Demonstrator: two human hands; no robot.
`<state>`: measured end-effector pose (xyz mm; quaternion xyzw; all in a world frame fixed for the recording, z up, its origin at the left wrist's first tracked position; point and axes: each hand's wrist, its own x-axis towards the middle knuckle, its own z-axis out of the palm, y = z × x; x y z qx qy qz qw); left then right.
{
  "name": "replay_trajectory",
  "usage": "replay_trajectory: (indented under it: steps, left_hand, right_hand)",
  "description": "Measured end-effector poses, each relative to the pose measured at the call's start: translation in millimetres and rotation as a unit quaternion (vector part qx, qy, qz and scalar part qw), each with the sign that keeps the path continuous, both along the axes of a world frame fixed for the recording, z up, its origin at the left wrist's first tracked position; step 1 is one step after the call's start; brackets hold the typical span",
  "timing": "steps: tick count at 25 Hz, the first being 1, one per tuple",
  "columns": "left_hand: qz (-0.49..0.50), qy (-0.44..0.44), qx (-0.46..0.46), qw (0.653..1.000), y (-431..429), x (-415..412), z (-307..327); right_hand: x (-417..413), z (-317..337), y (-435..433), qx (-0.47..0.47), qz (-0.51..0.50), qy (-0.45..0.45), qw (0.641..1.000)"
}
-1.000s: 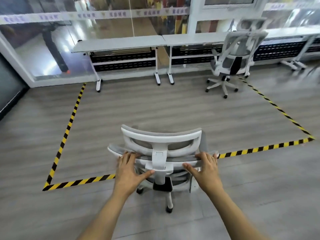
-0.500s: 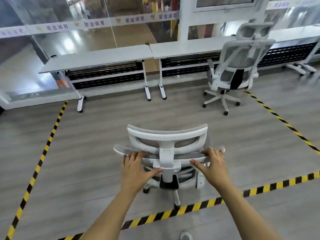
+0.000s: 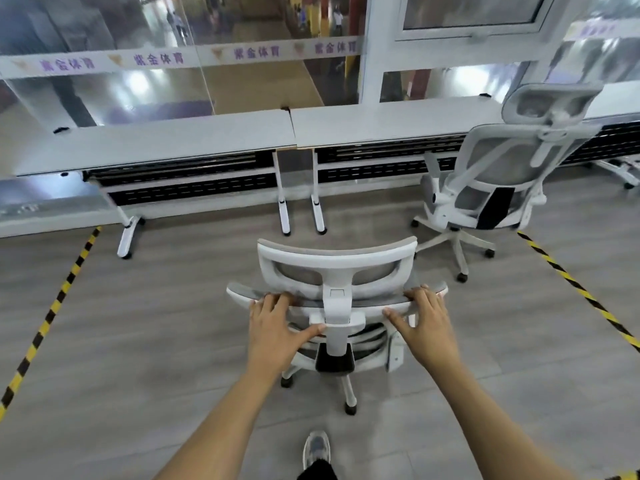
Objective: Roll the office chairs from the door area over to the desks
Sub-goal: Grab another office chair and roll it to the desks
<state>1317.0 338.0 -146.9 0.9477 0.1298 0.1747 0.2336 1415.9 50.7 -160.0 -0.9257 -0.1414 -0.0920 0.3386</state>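
Note:
A white office chair (image 3: 337, 263) with grey mesh stands right in front of me, its back towards me, on castors. My left hand (image 3: 277, 325) grips the top edge of its backrest left of the white centre post. My right hand (image 3: 424, 323) grips the same edge on the right. Two white desks stand side by side against the glass wall ahead: the left desk (image 3: 156, 143) and the right desk (image 3: 388, 121). The chair faces the gap between them, a short way from their legs. A second white office chair (image 3: 502, 174) is parked at the right desk.
Yellow-black floor tape runs along the left (image 3: 52, 306) and right (image 3: 581, 292) of the grey wood floor. White desk legs (image 3: 284, 216) on small wheels stand ahead of the chair. A glass wall rises behind the desks. My shoe (image 3: 316, 448) shows at the bottom.
The chair and I have rolled forward across the near tape line, which has dropped out of view. The desks and the parked chair are much closer now. Both hands keep their hold.

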Motion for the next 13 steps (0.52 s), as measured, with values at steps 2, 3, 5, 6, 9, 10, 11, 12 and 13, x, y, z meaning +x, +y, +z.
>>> replay_trajectory:
  steps: [2,3,5,6,9,10,11,12,13]
  left_hand:
    - [-0.003,0.007,0.013,1.0,13.8,67.2,5.1]
    - [-0.004,0.01,0.019,1.0,20.4,97.3,6.3]
    - [-0.01,0.024,0.03,0.999,33.1,161.5,8.1]
    - [-0.014,0.035,0.036,0.999,37.5,188.6,7.7]
    - [-0.012,0.068,0.052,0.996,46.3,266.6,1.6]
    - [-0.007,0.078,0.05,0.996,47.9,292.5,2.3]
    - [-0.004,0.088,0.049,0.995,50.0,319.1,2.9]
    - [0.001,0.095,0.049,0.994,51.0,344.5,4.5]
    - [0.008,0.098,0.052,0.994,51.8,367.1,5.8]
  right_hand:
    - [65.8,6.1,13.8,-0.01,-0.003,0.001,1.0]
    - [96.6,7.0,20.4,-0.017,-0.003,0.01,1.0]
    - [161.5,8.1,34.5,-0.014,-0.003,0.036,0.999]
    - [188.8,9.5,41.3,-0.001,-0.003,0.045,0.999]
    - [271.2,9.9,56.7,0.031,-0.005,0.068,0.997]
    - [298.3,10.2,60.4,0.034,-0.005,0.073,0.997]
    - [324.9,9.6,63.0,0.037,-0.005,0.076,0.996]
    - [351.8,8.8,64.7,0.038,-0.003,0.078,0.996]
    - [377.2,8.2,66.2,0.037,0.0,0.082,0.996]
